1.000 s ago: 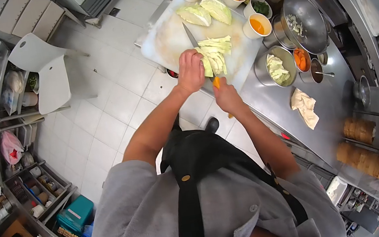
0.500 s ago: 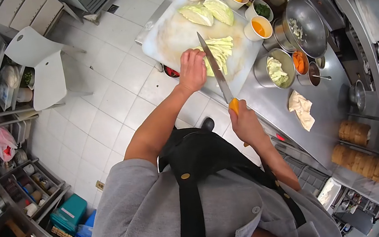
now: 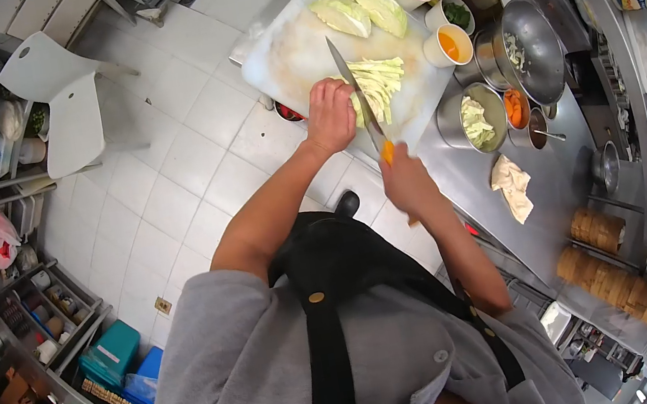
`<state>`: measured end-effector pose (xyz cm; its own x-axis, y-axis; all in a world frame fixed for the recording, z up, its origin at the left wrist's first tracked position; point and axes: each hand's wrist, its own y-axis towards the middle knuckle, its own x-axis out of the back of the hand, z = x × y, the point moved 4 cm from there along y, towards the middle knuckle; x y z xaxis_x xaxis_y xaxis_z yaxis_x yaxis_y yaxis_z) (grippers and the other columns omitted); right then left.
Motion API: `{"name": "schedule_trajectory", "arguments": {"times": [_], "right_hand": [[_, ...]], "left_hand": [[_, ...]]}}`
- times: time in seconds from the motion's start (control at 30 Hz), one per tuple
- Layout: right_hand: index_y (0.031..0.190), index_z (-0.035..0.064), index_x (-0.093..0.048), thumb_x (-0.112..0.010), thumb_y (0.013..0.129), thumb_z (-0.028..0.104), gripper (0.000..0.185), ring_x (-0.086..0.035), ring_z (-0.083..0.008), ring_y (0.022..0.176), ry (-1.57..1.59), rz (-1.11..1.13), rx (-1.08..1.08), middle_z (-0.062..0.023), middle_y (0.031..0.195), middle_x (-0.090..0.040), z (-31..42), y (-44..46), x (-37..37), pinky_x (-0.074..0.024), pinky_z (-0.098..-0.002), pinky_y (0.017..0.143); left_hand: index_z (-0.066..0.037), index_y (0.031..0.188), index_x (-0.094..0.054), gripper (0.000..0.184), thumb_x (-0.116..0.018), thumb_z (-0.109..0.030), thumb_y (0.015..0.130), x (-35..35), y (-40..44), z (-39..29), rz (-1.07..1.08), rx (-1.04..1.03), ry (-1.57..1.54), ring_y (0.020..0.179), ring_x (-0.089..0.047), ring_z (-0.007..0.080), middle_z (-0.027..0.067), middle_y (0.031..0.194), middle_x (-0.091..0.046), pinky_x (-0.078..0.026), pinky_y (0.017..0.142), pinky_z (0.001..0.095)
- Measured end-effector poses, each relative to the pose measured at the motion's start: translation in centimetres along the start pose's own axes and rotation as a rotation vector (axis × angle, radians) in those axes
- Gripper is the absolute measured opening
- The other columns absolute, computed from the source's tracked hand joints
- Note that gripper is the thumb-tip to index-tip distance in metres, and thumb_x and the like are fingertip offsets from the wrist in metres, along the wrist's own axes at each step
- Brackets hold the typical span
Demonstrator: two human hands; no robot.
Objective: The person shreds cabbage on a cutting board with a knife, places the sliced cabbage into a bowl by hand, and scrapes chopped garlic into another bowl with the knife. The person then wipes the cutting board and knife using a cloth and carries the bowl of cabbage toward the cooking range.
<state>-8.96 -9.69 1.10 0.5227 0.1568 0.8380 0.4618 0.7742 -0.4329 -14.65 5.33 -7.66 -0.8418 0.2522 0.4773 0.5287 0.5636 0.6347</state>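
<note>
My right hand (image 3: 409,184) is closed around the yellow handle of a long knife (image 3: 358,95). The blade lies across a pile of sliced cabbage (image 3: 383,84) on a white cutting board (image 3: 288,59). With curled fingers, my left hand (image 3: 329,115) presses on the cabbage just left of the blade; its fingertips are partly hidden. Two larger cabbage wedges (image 3: 341,16) rest farther up the board.
Several cups and bowls line the board's right side, among them a cup with orange contents (image 3: 448,45). A metal pot with cabbage pieces (image 3: 473,119) stands near a beige cloth (image 3: 513,189). A large wok (image 3: 535,54) sits behind. Bamboo steamers (image 3: 613,287) are at lower right.
My right hand and the knife have moved slightly up and left, with the handle closer to the board. My left hand stays on the cabbage. The whole view has shifted a little.
</note>
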Motion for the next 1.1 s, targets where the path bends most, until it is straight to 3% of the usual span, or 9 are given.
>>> {"name": "schedule_trajectory", "arguments": {"times": [0.17,0.37,0.63,1.1], "right_hand": [[0.11,-0.0114,-0.036,-0.051,0.094,0.018,0.037,-0.063,-0.0486,0.075,0.035,0.049,-0.045,-0.0336,0.078,-0.061,-2.0,-2.5,-1.7,-0.0506,-0.0549,0.067],[0.107,-0.0088,-0.038,-0.051,0.094,0.02,0.034,-0.06,-0.0524,0.075,0.129,-0.093,0.082,-0.0352,0.076,-0.06,-2.9,6.1,-6.3,-0.0503,-0.0561,0.069],[0.101,-0.0059,-0.041,-0.055,0.093,0.02,0.031,-0.061,-0.0506,0.07,0.082,-0.142,-0.032,-0.0333,0.073,-0.06,-1.3,-3.9,-0.3,-0.0497,-0.0562,0.063],[0.103,-0.0089,-0.039,-0.055,0.093,0.019,0.034,-0.062,-0.0485,0.067,0.003,-0.095,0.018,-0.0311,0.069,-0.06,0.1,-4.1,-0.6,-0.0514,-0.0529,0.061]], "left_hand": [[-0.001,0.106,-0.049,0.03,-0.052,-0.001,0.076,0.0,0.0,0.2,-0.017,0.015,-0.042,0.101,-0.047,0.039,0.0183,0.104,-0.049,-0.037,0.093,0.0497],[-0.001,0.105,-0.048,0.023,-0.051,-0.002,0.082,0.3,-0.1,0.3,0.0,0.022,-0.076,0.104,-0.045,0.0389,0.0194,0.108,-0.048,-0.035,0.095,0.0481],[-0.001,0.109,-0.048,0.025,-0.05,-0.004,0.084,0.2,-0.5,0.4,-0.011,0.031,-0.056,0.106,-0.044,0.039,0.0197,0.109,-0.048,-0.034,0.097,0.049],[-0.001,0.108,-0.047,0.025,-0.051,-0.004,0.083,0.4,-0.5,0.5,-0.024,0.04,-0.07,0.104,-0.045,0.0393,0.0199,0.108,-0.048,-0.035,0.095,0.0494]]}}
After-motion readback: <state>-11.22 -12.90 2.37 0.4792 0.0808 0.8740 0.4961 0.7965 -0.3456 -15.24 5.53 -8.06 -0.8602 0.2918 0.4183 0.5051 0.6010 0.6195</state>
